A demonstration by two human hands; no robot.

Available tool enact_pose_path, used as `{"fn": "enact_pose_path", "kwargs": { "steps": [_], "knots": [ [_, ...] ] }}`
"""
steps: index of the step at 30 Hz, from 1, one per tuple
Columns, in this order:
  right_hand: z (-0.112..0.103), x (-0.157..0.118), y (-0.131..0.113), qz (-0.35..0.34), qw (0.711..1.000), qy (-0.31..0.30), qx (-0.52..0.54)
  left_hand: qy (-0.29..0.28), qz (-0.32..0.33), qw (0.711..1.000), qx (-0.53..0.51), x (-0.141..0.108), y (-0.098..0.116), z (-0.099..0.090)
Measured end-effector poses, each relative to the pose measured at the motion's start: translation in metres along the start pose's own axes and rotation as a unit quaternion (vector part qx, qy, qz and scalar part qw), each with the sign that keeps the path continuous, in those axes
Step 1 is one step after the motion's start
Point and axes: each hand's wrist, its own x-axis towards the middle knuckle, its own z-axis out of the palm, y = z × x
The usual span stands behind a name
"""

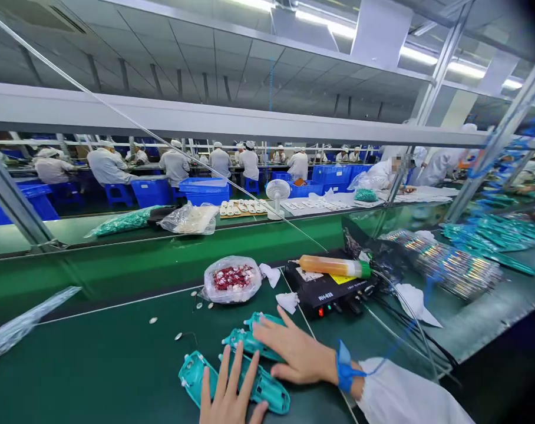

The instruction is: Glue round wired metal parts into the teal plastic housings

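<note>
Several teal plastic shells [271, 388] lie side by side on the dark green work surface [95, 365]. My left hand [232, 386], at the bottom centre, rests its spread fingers over the nearer shells and covers parts of them. To its upper right, my right hand [294, 347] lies with fingers apart on the farther shells, a blue wrist strap [344, 366] round its wrist. Neither hand is closed round a shell. Small round metal discs [178, 336] with thin wires lie left of the shells.
A clear bag of red and white parts [233, 280] sits beyond the hands. Right of it, an orange syringe [332, 266] lies on a black control box [333, 294]. Cables trail to the right, near bundled wires [448, 262]. A small white fan [277, 197] stands farther back; people sit beyond.
</note>
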Motion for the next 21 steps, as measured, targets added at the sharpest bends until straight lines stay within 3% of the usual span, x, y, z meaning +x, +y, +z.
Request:
{"fn": "enact_pose_path", "kwargs": {
  "steps": [4,9,16,21],
  "knots": [
    [-0.013,-0.008,0.007,0.038,0.986,0.160,-0.027,0.005,-0.033,0.999,-0.014,0.007,-0.006,-0.024],
    [-0.045,-0.044,-0.006,0.125,0.953,0.274,-0.026,0.036,-0.078,0.996,-0.031,0.023,-0.021,-0.062],
    [-0.071,-0.106,-0.009,0.250,0.909,0.333,0.000,0.026,-0.133,0.986,-0.099,0.035,-0.041,-0.102],
    [-0.074,-0.135,-0.001,0.314,0.897,0.312,0.013,0.011,-0.140,0.983,-0.118,0.029,-0.041,-0.101]
  ]
}}
